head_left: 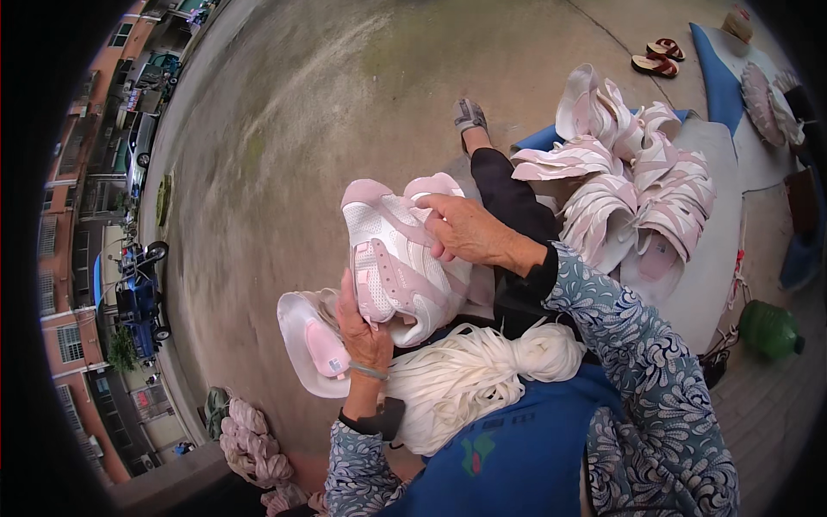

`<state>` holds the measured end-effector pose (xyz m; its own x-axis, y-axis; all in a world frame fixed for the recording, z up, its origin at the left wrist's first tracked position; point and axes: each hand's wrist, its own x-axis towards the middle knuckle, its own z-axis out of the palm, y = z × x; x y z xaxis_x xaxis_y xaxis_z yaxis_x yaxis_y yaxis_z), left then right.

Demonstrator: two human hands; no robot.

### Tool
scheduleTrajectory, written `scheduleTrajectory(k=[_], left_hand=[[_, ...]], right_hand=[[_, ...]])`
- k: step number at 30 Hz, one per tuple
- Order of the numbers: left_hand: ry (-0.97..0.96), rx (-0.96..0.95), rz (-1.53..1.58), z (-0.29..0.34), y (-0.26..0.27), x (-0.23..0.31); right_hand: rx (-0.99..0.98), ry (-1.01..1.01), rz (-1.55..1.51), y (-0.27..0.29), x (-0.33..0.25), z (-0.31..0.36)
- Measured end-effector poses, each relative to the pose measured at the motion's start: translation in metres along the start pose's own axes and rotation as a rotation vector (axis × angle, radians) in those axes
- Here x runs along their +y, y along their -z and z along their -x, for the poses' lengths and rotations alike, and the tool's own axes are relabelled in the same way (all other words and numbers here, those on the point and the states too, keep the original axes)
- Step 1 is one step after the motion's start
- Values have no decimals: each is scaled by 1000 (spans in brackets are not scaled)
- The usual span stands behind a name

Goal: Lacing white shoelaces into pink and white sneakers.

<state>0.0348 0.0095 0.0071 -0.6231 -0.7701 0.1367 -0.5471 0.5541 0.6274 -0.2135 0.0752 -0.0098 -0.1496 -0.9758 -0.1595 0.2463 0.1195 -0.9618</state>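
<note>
Concrete ground [284, 155] spreads widest, running ahead and to the left of the knees, with open room beyond the hands as far as a row of buildings [65, 319], which bends along the left rim and is cut off by the black border. The blue apron [525, 439] over the person's lap runs out of the lower edge, and the printed motif on it is hard to make out. At the right, a pile of pink-and-white shoe uppers [676, 185] lies on a grey sheet [719, 142], its layers overlapping too closely to count; past it, dark shapes at the far right edge are too cut off to tell. A bundle of white laces [457, 388] rests on the lap, just nearer the body than the held uppers [388, 215], which sit above the lap between the hands. A loose upper [297, 336] shows its inside beside the left wrist, partly covered. The hands are apart: the left hand [366, 336] closes on the uppers' near left edge, some fingers hidden, while the right hand [482, 231] curls its fingers onto their far right side, fingertips partly tucked from sight.
</note>
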Motion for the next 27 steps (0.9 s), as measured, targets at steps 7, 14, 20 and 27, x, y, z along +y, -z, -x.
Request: scheduleTrajectory(k=[7,14,20,27], left_hand=[[38,155,174,18,23,-34],[134,340,178,33,31,-39],[174,380,144,35,31,-37],[301,459,409,55,35,-45]], right_hand=[[-49,-92,606,-1,55,15],[-45,-318,320,-20,81,0],[-141,-266,-259,-29,70,-15],[-212,-152,-597,-63,79,-32]])
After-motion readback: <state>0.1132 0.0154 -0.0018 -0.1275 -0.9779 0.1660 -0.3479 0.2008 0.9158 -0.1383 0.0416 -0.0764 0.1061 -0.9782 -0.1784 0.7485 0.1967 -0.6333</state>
